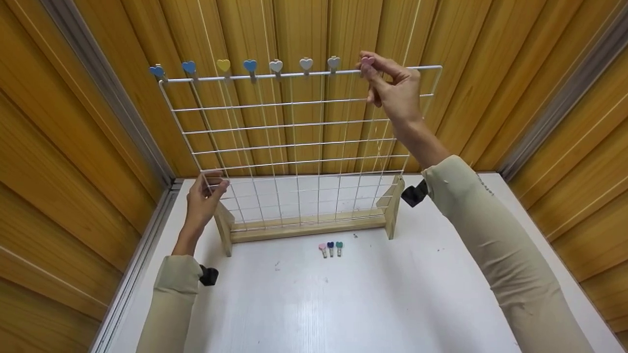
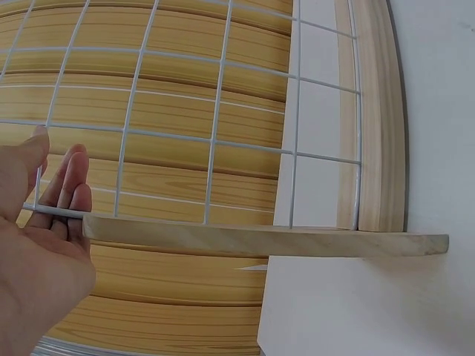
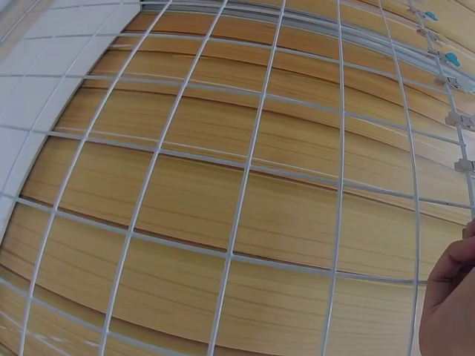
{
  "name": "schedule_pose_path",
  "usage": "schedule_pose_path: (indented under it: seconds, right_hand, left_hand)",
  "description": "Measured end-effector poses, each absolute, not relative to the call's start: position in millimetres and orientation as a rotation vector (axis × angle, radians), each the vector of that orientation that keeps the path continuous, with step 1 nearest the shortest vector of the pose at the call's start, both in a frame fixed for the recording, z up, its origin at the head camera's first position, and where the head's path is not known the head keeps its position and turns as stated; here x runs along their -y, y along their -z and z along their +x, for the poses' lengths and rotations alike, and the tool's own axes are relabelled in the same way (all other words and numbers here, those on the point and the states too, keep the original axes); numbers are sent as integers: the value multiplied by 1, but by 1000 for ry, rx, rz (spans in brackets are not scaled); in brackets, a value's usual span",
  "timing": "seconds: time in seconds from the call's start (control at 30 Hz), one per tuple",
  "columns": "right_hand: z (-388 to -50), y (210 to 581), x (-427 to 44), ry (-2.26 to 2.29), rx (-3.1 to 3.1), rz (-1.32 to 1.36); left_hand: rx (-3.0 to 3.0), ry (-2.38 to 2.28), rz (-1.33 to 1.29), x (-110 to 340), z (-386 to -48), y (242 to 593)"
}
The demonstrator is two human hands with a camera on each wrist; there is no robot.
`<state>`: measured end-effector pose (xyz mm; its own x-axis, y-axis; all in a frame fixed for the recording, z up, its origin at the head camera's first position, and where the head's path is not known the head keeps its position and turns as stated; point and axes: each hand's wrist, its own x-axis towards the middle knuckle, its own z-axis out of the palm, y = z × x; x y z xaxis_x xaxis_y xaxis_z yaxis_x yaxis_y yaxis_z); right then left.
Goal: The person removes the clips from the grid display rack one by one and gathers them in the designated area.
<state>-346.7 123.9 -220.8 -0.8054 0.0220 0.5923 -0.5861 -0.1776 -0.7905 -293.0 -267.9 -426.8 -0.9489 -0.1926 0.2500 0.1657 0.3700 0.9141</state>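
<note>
A white wire grid rack [image 1: 306, 123] stands in a wooden base [image 1: 309, 230]. Up at its top wire, my right hand [image 1: 400, 95] pinches a pink heart clip [image 1: 367, 61] between thumb and fingers. Only part of the right hand [image 3: 451, 300] shows in the right wrist view. Low on the grid's left side, my left hand [image 1: 201, 201] holds the edge wire, thumb in front and fingers behind. The left wrist view shows that hand [image 2: 52, 230] around the wire, just beyond the end of a wooden upright [image 2: 260, 239]. Several blue, yellow and whitish heart clips [image 1: 250, 65] sit along the top wire.
On the white table [image 1: 294, 304], in front of the base, lie a light pink clip [image 1: 323, 249], a dark blue clip [image 1: 330, 247] and a green clip [image 1: 339, 247]. Wood-patterned walls [image 1: 304, 29] surround the back and sides.
</note>
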Motion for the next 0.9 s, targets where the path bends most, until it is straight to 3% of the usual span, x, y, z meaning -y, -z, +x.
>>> schedule_pose_path:
  seconds: [0.9]
  right_hand:
    - [-346, 221, -113, -2080, 1604, 511]
  left_hand:
    - [2317, 1598, -29, 269, -299, 425]
